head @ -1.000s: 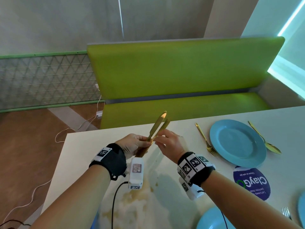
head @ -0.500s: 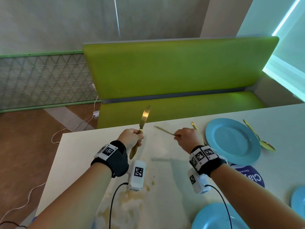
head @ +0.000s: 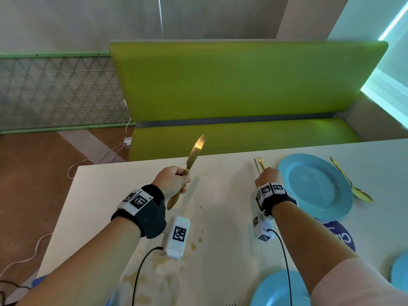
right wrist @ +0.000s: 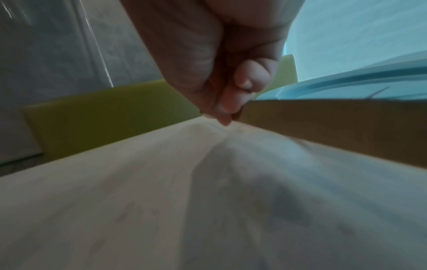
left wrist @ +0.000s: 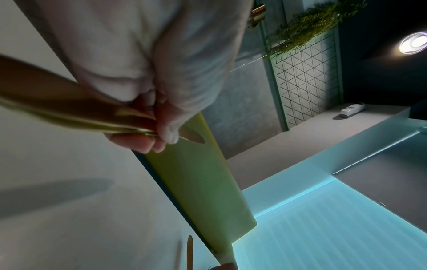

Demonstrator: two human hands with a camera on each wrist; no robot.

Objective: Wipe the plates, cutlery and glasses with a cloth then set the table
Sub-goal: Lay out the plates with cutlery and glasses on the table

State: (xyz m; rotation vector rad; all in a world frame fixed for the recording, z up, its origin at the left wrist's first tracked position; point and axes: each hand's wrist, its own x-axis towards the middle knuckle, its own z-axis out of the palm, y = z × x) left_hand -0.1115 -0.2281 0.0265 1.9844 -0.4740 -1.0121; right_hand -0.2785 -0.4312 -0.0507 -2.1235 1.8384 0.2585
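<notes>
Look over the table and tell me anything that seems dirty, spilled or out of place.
The white table carries yellowish-brown stains, heaviest near its front edge below the left hand, with small spots farther up. That looks odd for a table being laid with clean blue plates. A round purple sticker peeks from under that plate.

Knife upright in left hand; plate just right of right hand, spoon beyond, on desk.

Head view bright, edges bowed; wrist views dim, blurred; glare on knife.
</notes>
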